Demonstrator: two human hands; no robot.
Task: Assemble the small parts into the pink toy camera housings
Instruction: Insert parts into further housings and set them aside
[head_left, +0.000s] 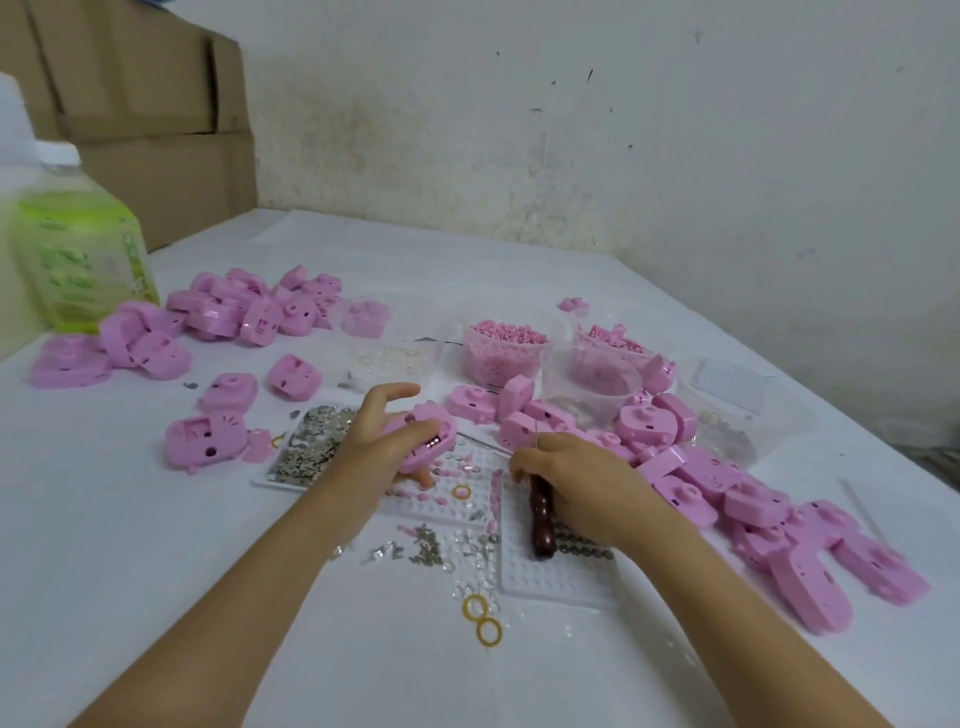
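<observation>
Surface: white table (156, 571) is standing against a stained white wall (571, 130), cardboard boxes (156, 104) stacked far left | Thing: pink housing (423, 434), rounded, a metal part showing in its edge, is sitting over a dimpled tray (415, 512) mid-table | Left hand (374, 441) is gripping it, fingers curled | Right hand (576, 483) is clasping a brown-handled tool (543, 525)
</observation>
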